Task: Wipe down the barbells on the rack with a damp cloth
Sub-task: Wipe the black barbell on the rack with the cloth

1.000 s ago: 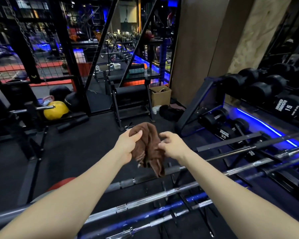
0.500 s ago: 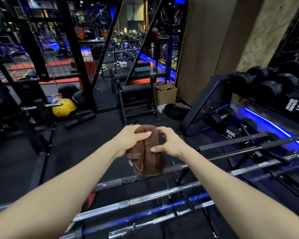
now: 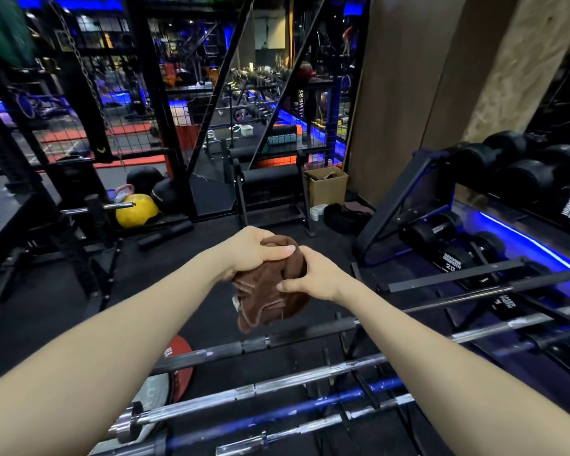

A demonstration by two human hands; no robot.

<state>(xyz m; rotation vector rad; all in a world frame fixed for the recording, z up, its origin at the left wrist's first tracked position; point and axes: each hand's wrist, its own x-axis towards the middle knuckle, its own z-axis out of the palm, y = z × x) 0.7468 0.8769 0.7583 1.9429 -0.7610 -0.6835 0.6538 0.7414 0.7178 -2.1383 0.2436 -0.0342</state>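
I hold the cloth [image 3: 270, 291] in both hands, out in front of me and above the barbells. My left hand [image 3: 254, 250] grips the bunched top of it, fingers curled round the brown fabric and thumb lying across the top. My right hand [image 3: 313, 279] pinches its right side, thumb pressed into the cloth and the other fingers hidden behind it. The two hands sit just beside each other, nearly touching. The lower end of the cloth hangs loose below my grip, a small white tag showing at its left edge, and does not touch any bar.

The barbells lie across the rack [image 3: 359, 386] beneath my forearms, running from lower left to upper right. The dark bar [image 3: 277, 340] is the one nearest under the cloth; below it come a chrome bar [image 3: 260, 386], a blue bar [image 3: 277, 413] and another chrome one. A red plate [image 3: 180, 353] shows by my left forearm. To my right stands a dumbbell rack [image 3: 405, 205] lit blue. Farther off on the floor are a yellow ball [image 3: 135, 215] and a cardboard box [image 3: 326, 187].
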